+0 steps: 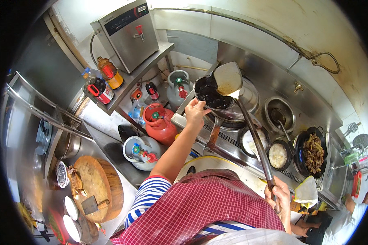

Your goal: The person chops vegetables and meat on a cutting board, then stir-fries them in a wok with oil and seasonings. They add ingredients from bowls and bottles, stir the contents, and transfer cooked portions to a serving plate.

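Note:
My left hand (196,111) pinches the rim of a bowl of black, glossy food (213,95) above a lidded steel pan (250,95) on the stove. In my right hand (278,193) is the long handle of a wok spatula (228,78), whose wide blade rests over the bowl's contents. Between the hands, along the stove, are a small pan with white contents (254,141) and a small black pan with pale food (278,155). Further right, a wok (314,153) holds browned strips of food.
Gas cylinders, one red (159,125) and others grey (142,153), stand left of the stove. A round wooden chopping block (92,186) bears a cleaver (89,204). A steel pot with a ladle (279,113) stands behind the small pans. Another person's arm (349,204) shows at far right.

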Action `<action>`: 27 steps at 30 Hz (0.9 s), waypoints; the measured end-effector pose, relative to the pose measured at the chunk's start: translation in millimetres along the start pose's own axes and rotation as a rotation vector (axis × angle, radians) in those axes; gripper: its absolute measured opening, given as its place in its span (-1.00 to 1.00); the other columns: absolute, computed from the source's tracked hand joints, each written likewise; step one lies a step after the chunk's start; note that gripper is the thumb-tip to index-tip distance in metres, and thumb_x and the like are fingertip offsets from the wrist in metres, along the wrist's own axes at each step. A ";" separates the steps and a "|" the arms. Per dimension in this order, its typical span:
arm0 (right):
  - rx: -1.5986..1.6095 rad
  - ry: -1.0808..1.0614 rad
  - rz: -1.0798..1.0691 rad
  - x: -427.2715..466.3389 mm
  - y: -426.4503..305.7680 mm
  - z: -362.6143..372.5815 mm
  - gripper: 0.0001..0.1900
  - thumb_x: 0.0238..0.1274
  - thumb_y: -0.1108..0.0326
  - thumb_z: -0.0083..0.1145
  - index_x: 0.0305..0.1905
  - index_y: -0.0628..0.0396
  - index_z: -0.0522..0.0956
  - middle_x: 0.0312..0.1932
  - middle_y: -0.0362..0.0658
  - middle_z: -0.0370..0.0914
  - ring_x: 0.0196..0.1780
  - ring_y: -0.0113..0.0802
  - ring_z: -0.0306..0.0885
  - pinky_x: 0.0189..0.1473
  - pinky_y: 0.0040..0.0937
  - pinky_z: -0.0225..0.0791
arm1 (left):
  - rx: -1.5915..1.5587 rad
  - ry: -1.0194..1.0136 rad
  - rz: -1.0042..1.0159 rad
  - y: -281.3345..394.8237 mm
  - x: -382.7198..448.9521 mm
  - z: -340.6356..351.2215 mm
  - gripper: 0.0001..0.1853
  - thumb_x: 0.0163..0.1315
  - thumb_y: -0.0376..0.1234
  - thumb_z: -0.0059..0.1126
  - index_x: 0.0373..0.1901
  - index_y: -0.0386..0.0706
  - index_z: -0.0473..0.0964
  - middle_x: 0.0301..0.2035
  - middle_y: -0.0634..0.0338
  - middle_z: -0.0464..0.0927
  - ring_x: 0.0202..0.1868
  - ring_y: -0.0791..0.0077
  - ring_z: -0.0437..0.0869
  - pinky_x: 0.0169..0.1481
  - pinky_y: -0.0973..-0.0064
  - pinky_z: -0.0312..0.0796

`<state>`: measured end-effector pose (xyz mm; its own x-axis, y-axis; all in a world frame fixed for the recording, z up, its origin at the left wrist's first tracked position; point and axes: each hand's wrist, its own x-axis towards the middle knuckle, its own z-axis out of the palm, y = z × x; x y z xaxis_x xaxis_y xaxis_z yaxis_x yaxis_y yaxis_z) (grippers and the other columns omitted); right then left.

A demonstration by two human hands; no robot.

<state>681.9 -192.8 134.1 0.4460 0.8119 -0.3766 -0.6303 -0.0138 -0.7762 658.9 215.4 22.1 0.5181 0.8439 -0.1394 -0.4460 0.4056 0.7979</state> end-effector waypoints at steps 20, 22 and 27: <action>0.034 0.067 -0.004 -26.0 10.6 -12.9 -0.40 0.23 0.30 0.17 0.32 0.29 0.26 -0.56 -0.07 0.44 -0.79 -0.48 0.27 -0.84 -0.55 0.15 | 0.042 -0.115 0.011 -26.0 -8.8 25.3 -0.84 0.19 -0.53 0.11 -0.48 -0.10 0.41 -0.44 0.35 0.46 -0.38 0.63 0.56 -0.28 0.41 0.63; 0.039 0.028 -0.047 -27.6 11.3 -12.8 -0.42 0.22 0.29 0.17 0.28 0.33 0.28 -0.58 -0.06 0.42 -0.80 -0.49 0.26 -0.84 -0.55 0.16 | 0.057 -0.118 0.016 -26.7 -9.4 26.7 -0.84 0.20 -0.53 0.11 -0.48 -0.10 0.40 -0.44 0.35 0.46 -0.37 0.63 0.56 -0.28 0.39 0.64; 0.111 0.028 -0.011 -26.6 17.7 -16.7 -0.45 0.22 0.22 0.18 0.19 0.33 0.29 -0.59 -0.08 0.37 -0.81 -0.52 0.21 -0.86 -0.58 0.11 | 0.096 -0.099 0.009 -28.0 -10.6 32.1 -0.83 0.20 -0.54 0.09 -0.49 -0.10 0.41 -0.44 0.35 0.47 -0.37 0.62 0.56 -0.26 0.35 0.64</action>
<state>669.5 -224.4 122.0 0.4698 0.7949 -0.3840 -0.6915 0.0610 -0.7198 689.3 183.8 20.1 0.5862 0.8065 -0.0775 -0.3812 0.3589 0.8520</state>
